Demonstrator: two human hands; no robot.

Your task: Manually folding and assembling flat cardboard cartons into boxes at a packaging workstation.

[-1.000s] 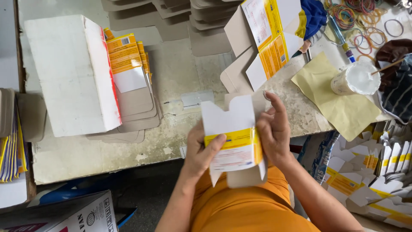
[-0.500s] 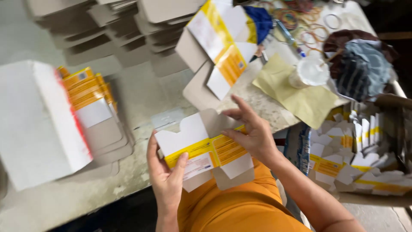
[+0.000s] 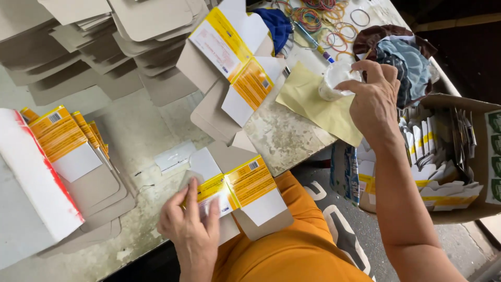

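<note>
Flattened carton [image 3: 240, 190] gets pinned to the counter [image 3: 141, 136] by the left hand [image 3: 193, 227], fingers spread, while the right hand [image 3: 373, 99] at 1 o'clock pinches the small white cup [image 3: 334, 81].

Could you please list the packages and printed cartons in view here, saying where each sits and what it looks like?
Flat carton blank: table edge, under the left hand; white, yellow and orange panels.
Unfolded carton blanks: top centre; same colours, grey backs.
Stack of blanks: left; orange-yellow fronts, fanned.
Plain grey blanks: top left, piled.
Folded cartons: inside the brown cardboard box, right; white and yellow.
</note>
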